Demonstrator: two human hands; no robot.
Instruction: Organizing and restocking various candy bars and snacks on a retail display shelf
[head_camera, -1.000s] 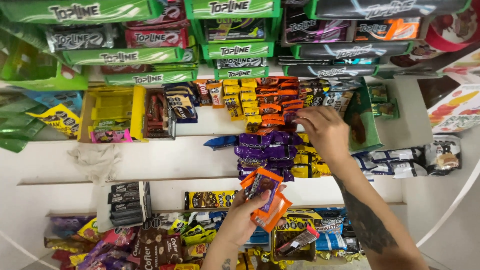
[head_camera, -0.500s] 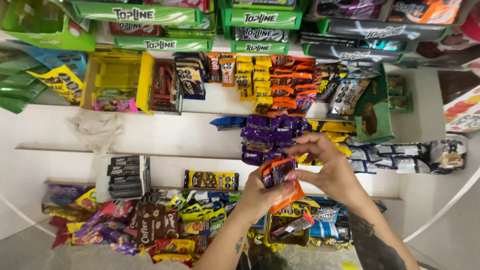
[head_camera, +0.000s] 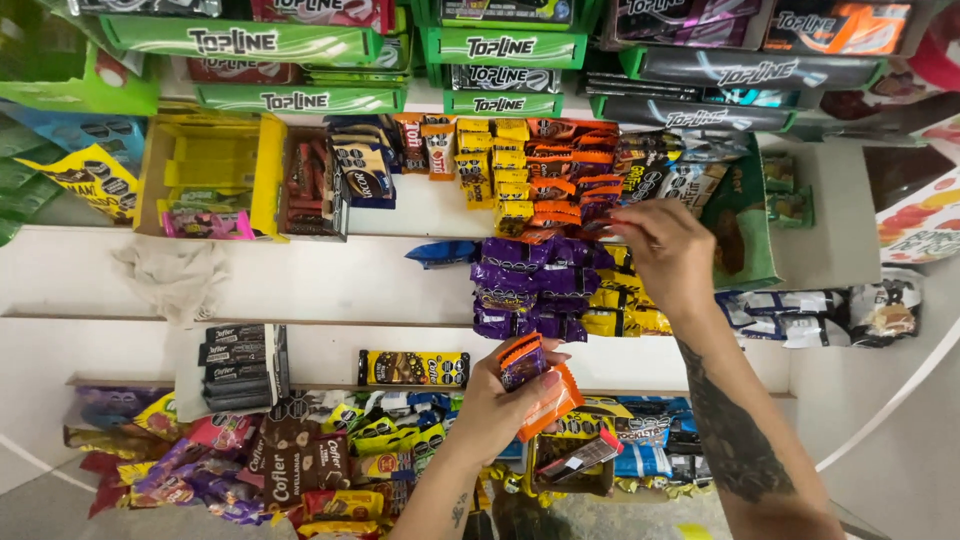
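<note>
The left hand (head_camera: 495, 410) gripped 2 or so orange bars (head_camera: 535, 385) fanned below the shelf (head_camera: 300, 280), keeping them ready; the right hand (head_camera: 668, 255) pinched one at the orange stack (head_camera: 565, 190).

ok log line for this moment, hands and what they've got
left hand: holds orange candy packs | right hand: at orange row on shelf | purple packs below

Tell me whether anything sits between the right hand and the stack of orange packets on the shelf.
Nothing visible does. The right hand is already at the orange packets, fingertips at the stack's lower right edge, with no item between them.
</note>
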